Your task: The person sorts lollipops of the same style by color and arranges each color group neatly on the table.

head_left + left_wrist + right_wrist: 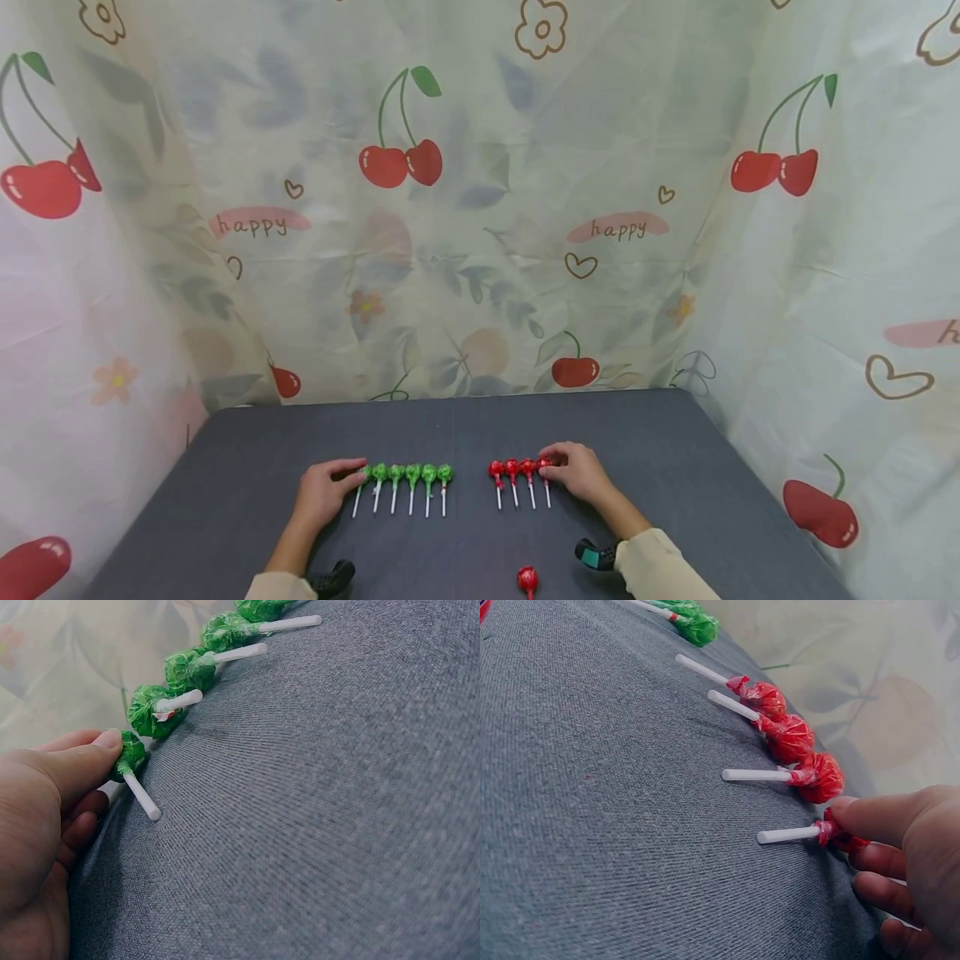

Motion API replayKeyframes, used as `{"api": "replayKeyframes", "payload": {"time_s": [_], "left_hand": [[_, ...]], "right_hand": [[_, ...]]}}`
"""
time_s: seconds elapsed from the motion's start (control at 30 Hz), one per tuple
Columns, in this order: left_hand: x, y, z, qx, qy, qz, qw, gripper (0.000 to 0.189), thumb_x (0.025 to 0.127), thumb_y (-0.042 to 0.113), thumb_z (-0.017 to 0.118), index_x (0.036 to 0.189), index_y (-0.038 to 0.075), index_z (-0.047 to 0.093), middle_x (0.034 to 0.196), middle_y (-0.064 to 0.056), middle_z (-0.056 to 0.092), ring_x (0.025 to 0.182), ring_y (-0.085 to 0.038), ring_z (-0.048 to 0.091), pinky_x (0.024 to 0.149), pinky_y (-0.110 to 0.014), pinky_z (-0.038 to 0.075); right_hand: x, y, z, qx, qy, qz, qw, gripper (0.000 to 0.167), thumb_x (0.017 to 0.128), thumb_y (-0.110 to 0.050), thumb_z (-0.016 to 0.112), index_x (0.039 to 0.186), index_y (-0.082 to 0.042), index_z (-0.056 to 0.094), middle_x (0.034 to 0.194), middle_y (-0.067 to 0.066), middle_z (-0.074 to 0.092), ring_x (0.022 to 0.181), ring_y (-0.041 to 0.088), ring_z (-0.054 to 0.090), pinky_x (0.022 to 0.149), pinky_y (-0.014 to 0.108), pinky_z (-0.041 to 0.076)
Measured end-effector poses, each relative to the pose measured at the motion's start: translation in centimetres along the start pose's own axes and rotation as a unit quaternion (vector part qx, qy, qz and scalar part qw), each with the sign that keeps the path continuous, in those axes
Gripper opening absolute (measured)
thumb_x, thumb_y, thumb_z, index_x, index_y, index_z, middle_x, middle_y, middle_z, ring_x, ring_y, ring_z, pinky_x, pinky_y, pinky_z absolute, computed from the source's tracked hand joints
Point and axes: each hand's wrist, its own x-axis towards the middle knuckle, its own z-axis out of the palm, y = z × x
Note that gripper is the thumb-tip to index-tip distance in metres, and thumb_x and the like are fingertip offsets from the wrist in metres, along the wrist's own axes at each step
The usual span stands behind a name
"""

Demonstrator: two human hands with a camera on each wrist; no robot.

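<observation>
My left hand (322, 493) pinches the head of the leftmost green lollipop (132, 754) between thumb and fingers. That lollipop ends a row of several green lollipops (412, 473) lying side by side, white sticks toward me. To the right, my right hand (576, 471) pinches the head of the rightmost red lollipop (847, 838), its wrapper partly hidden by the thumb and fingers. Beside it lie 3 more red lollipops (821, 778) in a row, sticks also pointing toward me. A gap of bare cloth separates the green row from the red one.
A single red lollipop (527, 578) lies apart near the front edge of the view. Dark grey cloth (420, 550) covers the table. Curtains (480, 292) printed with cherries and flowers stand behind it and at both sides.
</observation>
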Motion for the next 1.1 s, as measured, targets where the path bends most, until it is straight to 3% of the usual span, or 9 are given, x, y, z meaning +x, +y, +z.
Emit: {"api": "replayKeyframes", "payload": {"time_s": [0.27, 0.6, 0.83, 0.97, 1.1], "left_hand": [[0.0, -0.1, 0.0, 0.004, 0.001, 0.006, 1.0000, 0.026, 0.084, 0.015, 0.077, 0.109, 0.009, 0.076, 0.109, -0.012, 0.071, 0.108, -0.035, 0.062, 0.093, -0.053, 0.045], [0.0, -0.2, 0.0, 0.004, 0.000, 0.004, 1.0000, 0.026, 0.084, 0.017, 0.077, 0.109, 0.010, 0.076, 0.107, -0.011, 0.072, 0.107, -0.034, 0.062, 0.093, -0.052, 0.046], [0.1, -0.2, 0.2, 0.005, 0.000, -0.003, 1.0000, 0.026, 0.084, 0.017, 0.077, 0.109, 0.010, 0.076, 0.108, -0.011, 0.072, 0.108, -0.035, 0.062, 0.092, -0.053, 0.046], [0.1, -0.1, 0.1, 0.000, 0.002, -0.003, 1.0000, 0.026, 0.084, 0.017, 0.077, 0.109, 0.010, 0.076, 0.107, -0.010, 0.072, 0.107, -0.034, 0.062, 0.093, -0.052, 0.046], [0.1, 0.0, 0.0, -0.003, 0.002, -0.005, 1.0000, 0.026, 0.083, 0.017, 0.078, 0.109, 0.010, 0.076, 0.107, -0.010, 0.072, 0.107, -0.034, 0.063, 0.093, -0.052, 0.046]], "right_hand": [[0.1, -0.1, -0.1, -0.001, -0.013, 0.014, 0.9998, 0.021, 0.080, -0.014, 0.080, 0.100, -0.011, 0.075, 0.084, -0.004, 0.062, 0.074, 0.012, 0.053, 0.067, 0.031, 0.046], [-0.3, 0.0, -0.2, 0.033, 0.012, 0.021, 0.9992, 0.026, 0.081, -0.016, 0.080, 0.105, -0.011, 0.073, 0.081, -0.004, 0.058, 0.071, 0.014, 0.050, 0.062, 0.031, 0.044], [-1.9, -1.0, -0.2, 0.058, 0.046, -0.017, 0.9971, 0.024, 0.081, -0.014, 0.080, 0.104, -0.010, 0.073, 0.083, -0.005, 0.060, 0.071, 0.012, 0.054, 0.061, 0.027, 0.048], [-2.9, -2.1, -0.3, 0.072, 0.026, -0.042, 0.9962, 0.023, 0.082, -0.014, 0.079, 0.104, -0.012, 0.073, 0.084, -0.006, 0.059, 0.072, 0.012, 0.055, 0.061, 0.025, 0.049], [-4.1, -3.1, -0.3, 0.088, -0.024, -0.075, 0.9930, 0.023, 0.084, -0.015, 0.077, 0.106, -0.009, 0.072, 0.084, -0.006, 0.059, 0.073, 0.011, 0.055, 0.061, 0.025, 0.049]]}}
